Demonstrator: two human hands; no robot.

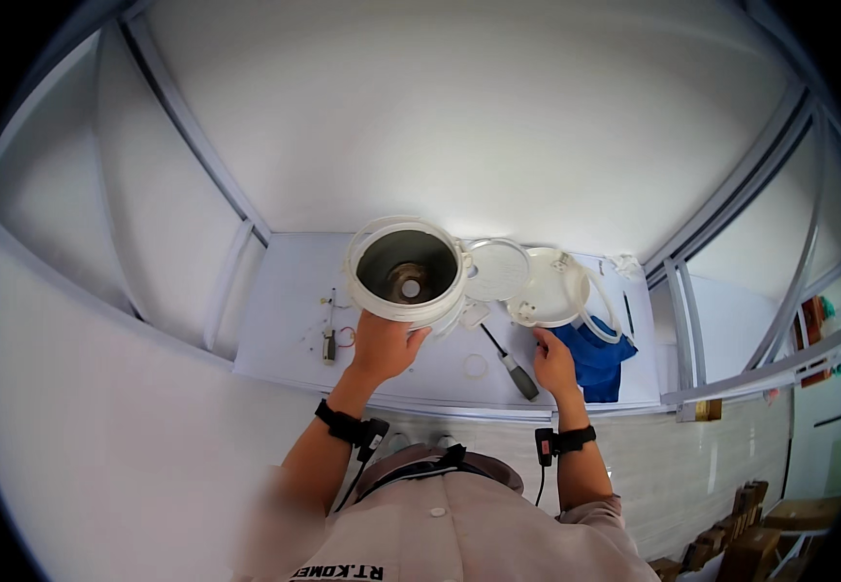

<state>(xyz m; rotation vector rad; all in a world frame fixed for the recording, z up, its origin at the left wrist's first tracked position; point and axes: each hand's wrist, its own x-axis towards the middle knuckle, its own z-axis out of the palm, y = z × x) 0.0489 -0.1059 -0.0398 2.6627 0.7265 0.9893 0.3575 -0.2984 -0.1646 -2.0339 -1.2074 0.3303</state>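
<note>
My left hand point(382, 347) grips the lower near side of a white round pot-like appliance body point(430, 312), thumb out to the right and the other fingers partly hidden. Its mouth tilts toward me, showing a dark grey inside and a brownish disc with a pale round centre. My right hand point(556, 367) has its fingers slightly apart, beside the near edge of a white round lid-like part point(537, 308) and the blue cloth point(595, 364). Nothing shows in its fingers. Between my hands lies a large screwdriver point(517, 376) with a grey handle.
A smaller screwdriver point(329, 339) and a red ring-shaped piece point(346, 337) lie left on the white table point(411, 388). A clear round disc point(498, 270) and a curved white strip point(600, 320) lie to the right. Metal frame posts point(687, 330) flank the table; cardboard boxes point(750, 553) stand lower right.
</note>
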